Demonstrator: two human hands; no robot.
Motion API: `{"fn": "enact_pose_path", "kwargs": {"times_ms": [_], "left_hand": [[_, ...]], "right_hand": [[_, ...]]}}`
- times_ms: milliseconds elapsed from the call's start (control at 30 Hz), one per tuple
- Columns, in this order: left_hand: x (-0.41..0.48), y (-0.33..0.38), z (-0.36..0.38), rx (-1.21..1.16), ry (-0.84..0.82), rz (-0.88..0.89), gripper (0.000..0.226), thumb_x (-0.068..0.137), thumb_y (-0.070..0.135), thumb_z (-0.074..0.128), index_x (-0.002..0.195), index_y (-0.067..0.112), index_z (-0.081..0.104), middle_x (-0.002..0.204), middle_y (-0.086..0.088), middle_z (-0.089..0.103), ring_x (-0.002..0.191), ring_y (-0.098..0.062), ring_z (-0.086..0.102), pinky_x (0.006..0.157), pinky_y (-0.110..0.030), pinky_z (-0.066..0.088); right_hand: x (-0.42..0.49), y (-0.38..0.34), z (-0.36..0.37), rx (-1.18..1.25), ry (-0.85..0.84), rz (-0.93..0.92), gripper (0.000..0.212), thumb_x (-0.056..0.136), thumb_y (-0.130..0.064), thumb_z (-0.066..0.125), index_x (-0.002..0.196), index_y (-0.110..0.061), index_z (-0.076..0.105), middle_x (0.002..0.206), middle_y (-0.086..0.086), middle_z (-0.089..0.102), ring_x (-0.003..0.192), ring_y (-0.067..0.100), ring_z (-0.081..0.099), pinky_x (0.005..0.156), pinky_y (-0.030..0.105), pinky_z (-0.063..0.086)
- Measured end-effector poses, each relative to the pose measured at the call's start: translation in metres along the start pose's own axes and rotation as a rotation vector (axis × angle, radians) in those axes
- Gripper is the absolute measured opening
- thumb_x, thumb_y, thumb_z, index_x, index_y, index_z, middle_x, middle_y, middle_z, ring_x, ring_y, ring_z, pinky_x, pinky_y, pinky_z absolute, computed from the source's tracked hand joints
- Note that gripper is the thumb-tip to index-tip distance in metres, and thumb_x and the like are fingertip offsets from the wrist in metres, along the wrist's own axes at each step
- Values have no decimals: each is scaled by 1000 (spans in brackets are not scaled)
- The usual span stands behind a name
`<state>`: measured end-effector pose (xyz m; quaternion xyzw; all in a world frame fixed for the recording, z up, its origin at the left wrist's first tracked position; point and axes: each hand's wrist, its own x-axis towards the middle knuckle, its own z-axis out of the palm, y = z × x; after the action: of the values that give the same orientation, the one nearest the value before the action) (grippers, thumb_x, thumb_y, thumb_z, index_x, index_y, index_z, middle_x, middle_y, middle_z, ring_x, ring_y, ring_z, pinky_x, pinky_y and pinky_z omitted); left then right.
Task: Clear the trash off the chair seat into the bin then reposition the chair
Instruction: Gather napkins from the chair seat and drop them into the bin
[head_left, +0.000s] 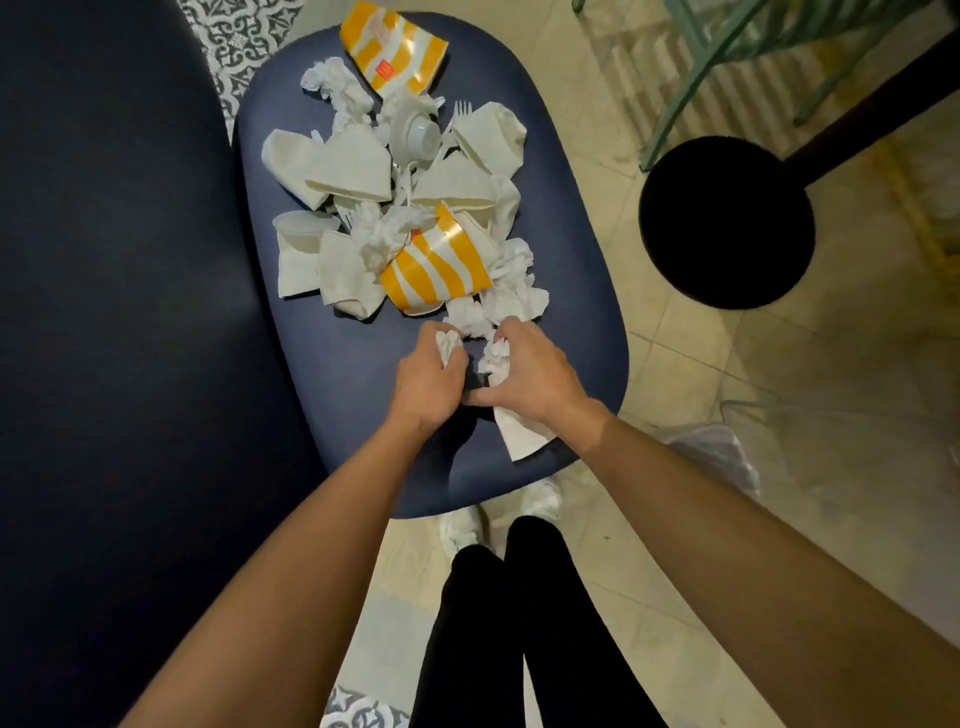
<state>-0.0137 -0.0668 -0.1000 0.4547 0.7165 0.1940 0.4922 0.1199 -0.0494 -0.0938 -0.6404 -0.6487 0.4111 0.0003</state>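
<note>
A dark blue chair seat (566, 291) is strewn with trash: folded white paper plates (353, 169), crumpled tissues (511, 293), a white plastic fork (460, 111) and two orange-striped paper cups (436, 267). At the near edge of the pile, my left hand (423, 382) is closed around a crumpled tissue (448, 345). My right hand (532, 374) grips another tissue wad (496, 358), and a flat white napkin (522, 434) lies under its wrist.
The chair's dark backrest (119, 312) fills the left side. A round black table base (727, 223) stands on the tiled floor at the right. A white plastic bag (722, 457) sits low at the right, beside the seat. Two tissue wads (460, 527) lie on the floor by my legs.
</note>
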Motion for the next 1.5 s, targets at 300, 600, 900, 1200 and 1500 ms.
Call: {"fn": "enact_pose_path", "kwargs": {"times_ms": [300,600,900,1200,1500], "left_hand": [[-20,35,60,115,-154,110,29,99,32,40,121,13,41,99,-5,57,87,-20,52,72,-27,35],[-63,60,159,134,-202,190,26,100,33,36,116,14,43,78,4,53,64,-10,48,54,-25,36],[-86,55,248,85,-311,120,27,100,29,36,122,13,38,89,-1,51,80,-19,50,70,-28,35],[-60,8,337,156,-459,90,32,99,16,37,129,5,32,117,-18,54,101,-30,54,74,-27,37],[-14,-49,452,427,-605,158,39,93,17,46,129,2,37,128,-18,52,116,-33,52,93,-35,40]], "right_hand": [[-45,75,-45,17,111,117,79,51,-52,86,109,-18,44,110,1,52,96,21,54,75,33,45],[-108,190,-64,51,194,245,69,59,-41,86,108,-15,44,109,4,52,95,23,53,72,30,39],[-135,288,-54,91,184,282,61,73,-27,80,120,-13,43,123,9,47,110,27,50,83,31,42],[-111,364,-11,66,186,373,55,80,-21,73,124,-14,42,131,10,43,116,29,48,93,36,43],[-70,464,62,123,133,488,55,83,-15,68,131,-12,42,133,14,43,120,30,47,98,36,38]]}}
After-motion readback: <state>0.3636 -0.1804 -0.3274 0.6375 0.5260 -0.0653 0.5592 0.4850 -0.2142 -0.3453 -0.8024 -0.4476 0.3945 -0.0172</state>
